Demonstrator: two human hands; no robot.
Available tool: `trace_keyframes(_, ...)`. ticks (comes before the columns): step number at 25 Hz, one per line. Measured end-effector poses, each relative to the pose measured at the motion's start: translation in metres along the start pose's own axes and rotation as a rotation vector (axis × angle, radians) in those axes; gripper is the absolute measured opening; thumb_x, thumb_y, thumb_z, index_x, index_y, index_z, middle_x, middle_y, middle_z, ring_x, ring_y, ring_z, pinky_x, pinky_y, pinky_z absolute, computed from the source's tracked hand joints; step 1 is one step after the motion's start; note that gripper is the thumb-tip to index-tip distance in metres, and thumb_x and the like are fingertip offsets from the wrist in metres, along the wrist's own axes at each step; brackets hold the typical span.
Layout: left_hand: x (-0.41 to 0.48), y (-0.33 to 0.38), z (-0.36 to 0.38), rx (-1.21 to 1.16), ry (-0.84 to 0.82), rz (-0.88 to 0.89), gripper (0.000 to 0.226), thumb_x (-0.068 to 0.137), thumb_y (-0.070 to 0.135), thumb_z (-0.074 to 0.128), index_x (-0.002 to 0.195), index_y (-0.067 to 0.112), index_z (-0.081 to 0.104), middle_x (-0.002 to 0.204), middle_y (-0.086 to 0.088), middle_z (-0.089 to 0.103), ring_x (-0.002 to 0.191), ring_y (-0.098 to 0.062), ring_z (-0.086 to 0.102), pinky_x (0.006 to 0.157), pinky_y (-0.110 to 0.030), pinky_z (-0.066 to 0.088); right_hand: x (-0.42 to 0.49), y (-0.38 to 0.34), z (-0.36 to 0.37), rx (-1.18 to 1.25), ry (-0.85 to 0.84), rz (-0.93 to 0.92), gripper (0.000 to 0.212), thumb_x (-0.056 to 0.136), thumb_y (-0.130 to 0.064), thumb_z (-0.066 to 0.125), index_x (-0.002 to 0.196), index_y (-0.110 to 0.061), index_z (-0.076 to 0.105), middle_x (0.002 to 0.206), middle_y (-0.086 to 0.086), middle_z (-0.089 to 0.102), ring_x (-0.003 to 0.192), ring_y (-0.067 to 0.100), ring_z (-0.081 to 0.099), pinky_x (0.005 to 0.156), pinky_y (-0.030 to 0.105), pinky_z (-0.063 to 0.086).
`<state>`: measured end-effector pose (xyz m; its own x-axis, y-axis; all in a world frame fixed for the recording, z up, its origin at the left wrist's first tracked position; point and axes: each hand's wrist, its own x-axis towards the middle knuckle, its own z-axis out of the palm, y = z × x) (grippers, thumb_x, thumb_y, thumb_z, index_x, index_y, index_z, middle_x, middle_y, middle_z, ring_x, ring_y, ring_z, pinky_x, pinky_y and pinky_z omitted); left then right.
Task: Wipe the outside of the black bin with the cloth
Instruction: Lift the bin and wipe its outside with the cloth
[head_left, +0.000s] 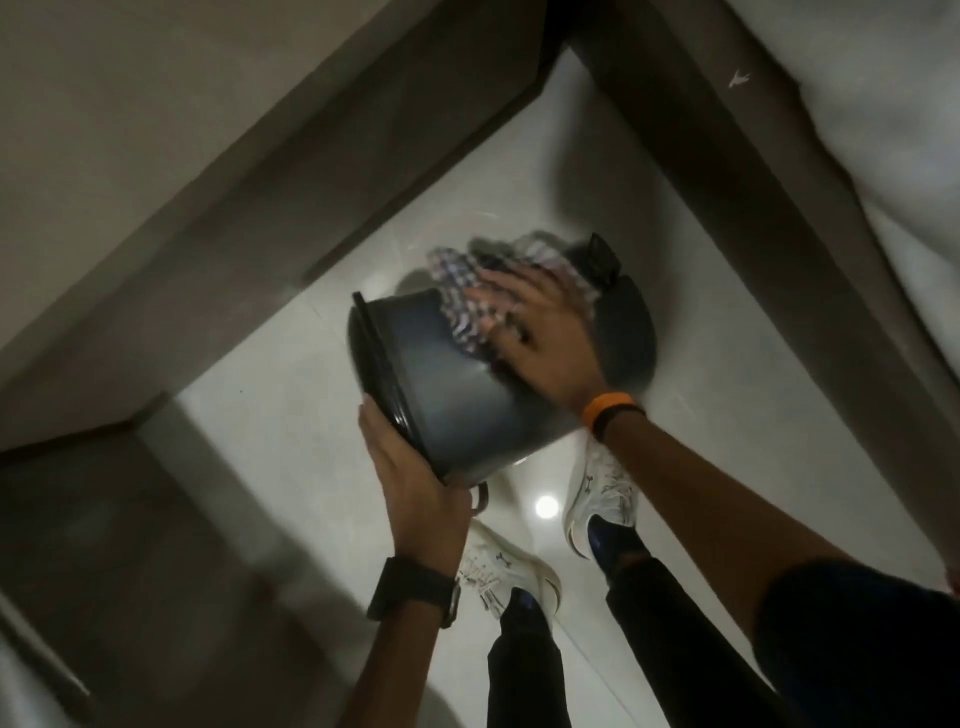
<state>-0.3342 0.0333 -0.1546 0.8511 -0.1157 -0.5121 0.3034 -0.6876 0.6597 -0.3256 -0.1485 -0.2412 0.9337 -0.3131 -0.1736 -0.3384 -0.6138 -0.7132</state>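
The black bin (457, 395) is held tilted on its side above the floor, its rim toward the left. My left hand (415, 478) grips that rim from below. A checked cloth (467, 306), blurred by motion, lies on the bin's upper side. My right hand (535, 338) presses flat on the cloth, fingers spread, against the bin's outer wall. The bin's lid and pedal end (618, 312) point to the right, partly hidden behind my right hand.
I stand on a glossy white tiled floor (270, 415) in white shoes (602, 499). Dark skirting and walls (311, 171) close in at the left and back. A white bed edge (857, 130) runs along the right.
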Motion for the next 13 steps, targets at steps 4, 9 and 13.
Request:
trace_keyframes(4,0.015,0.000,0.000,-0.036,0.071,-0.091,0.079,0.081,0.002,0.071,0.149,0.016,0.031,0.144,-0.010,0.050,0.124,-0.024,0.053,0.072,-0.002,0.048,-0.003,0.024,-0.003,-0.012,0.060,0.174,0.031,0.101,-0.030,0.055,0.123,-0.024,0.075,0.138,-0.003,0.070,0.139,0.022,0.056,0.124,0.055,0.030)
trace_keyframes(9,0.095,0.019,-0.025,0.583,-0.033,-0.002,0.048,0.103,0.042,0.042,0.144,0.016,0.040,0.117,-0.030,0.067,0.109,-0.053,0.060,0.091,-0.050,0.049,0.017,0.026,-0.002,0.053,0.057,0.129,0.031,0.099,-0.026,0.055,0.119,-0.020,0.078,0.132,0.002,0.075,0.133,0.024,0.062,0.121,0.054,0.036)
trace_keyframes(13,0.132,0.058,-0.030,0.766,-0.091,0.083,0.034,0.104,0.023,0.040,0.127,0.000,0.050,0.115,-0.034,0.064,0.105,-0.053,0.062,0.081,-0.048,0.049,0.050,-0.002,-0.021,0.322,-0.005,0.276,0.027,0.100,-0.006,0.058,0.119,-0.004,0.077,0.128,0.016,0.075,0.129,0.029,0.066,0.118,0.051,0.044)
